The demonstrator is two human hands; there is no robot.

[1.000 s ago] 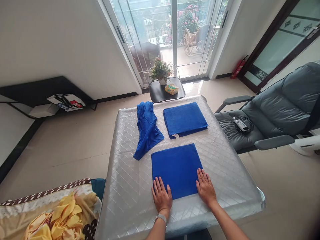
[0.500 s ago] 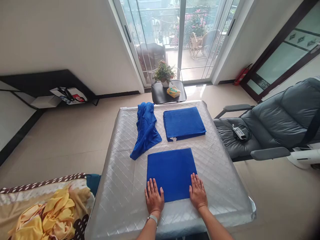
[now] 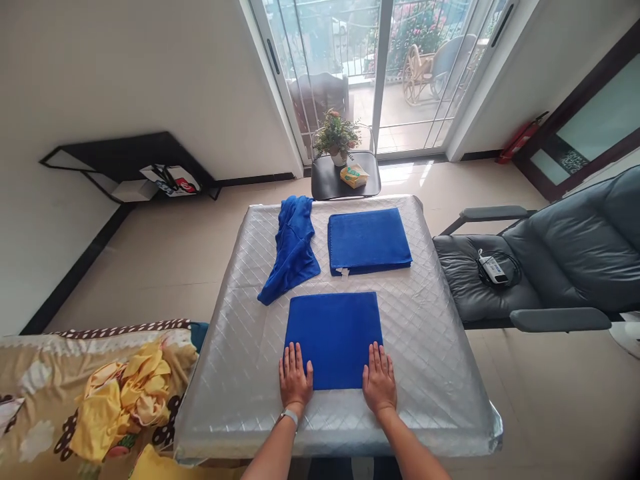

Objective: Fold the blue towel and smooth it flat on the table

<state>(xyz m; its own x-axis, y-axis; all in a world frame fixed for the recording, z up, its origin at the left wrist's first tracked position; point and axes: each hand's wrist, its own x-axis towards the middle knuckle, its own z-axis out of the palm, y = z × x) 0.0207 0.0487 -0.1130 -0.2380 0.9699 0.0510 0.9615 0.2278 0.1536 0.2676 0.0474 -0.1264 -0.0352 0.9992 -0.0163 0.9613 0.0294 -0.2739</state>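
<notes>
Reading the head view remotely, I find the left hand and right hand apart, palms down, fingers extended, gripping nothing. Each rests on one near corner of the folded blue cloth, which lies flat between them and extends forward. I judge neither hand nearer; I see no marked long axis.

Beyond it, slightly right, sits a blue cloth stack; farther left lies a crumpled blue cloth, its length running obliquely from the far edge. All rest on the silver-covered worktop.

Around the worktop I note an armchair at right, patterned bedding at left, and a dark chair carrying a potted plant before the glass door.
</notes>
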